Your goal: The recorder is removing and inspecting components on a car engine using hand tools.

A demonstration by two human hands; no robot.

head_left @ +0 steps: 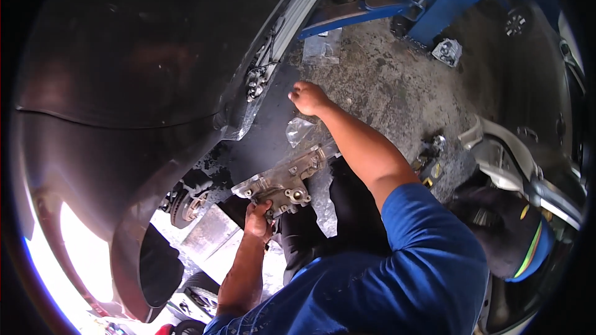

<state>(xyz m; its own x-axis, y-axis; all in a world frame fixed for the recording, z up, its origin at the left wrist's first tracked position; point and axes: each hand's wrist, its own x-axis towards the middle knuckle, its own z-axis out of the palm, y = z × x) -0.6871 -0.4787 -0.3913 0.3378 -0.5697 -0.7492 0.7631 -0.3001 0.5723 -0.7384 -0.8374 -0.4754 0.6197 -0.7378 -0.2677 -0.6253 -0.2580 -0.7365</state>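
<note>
My left hand (258, 221) grips the lower side of a long cast metal engine part (287, 177), which has a flat flange, bolt holes and a round port. The part is tilted in front of my legs, its far end rising to the right. My right arm reaches forward over the floor. At its end my right hand (308, 98) is closed, fingers curled, apart from the engine part and near the dark car's edge. Whatever it may hold is hidden. Between the right hand and the engine part lies a clear plastic bag (299, 131).
A dark car body (124, 80) fills the left, with a brake disc (186, 206) exposed below it. Blue lift arms (354, 18) and a post (459, 0) stand ahead. Plastic bags (322, 47) lie on the concrete. At right, another person (506, 229) is beside a second car.
</note>
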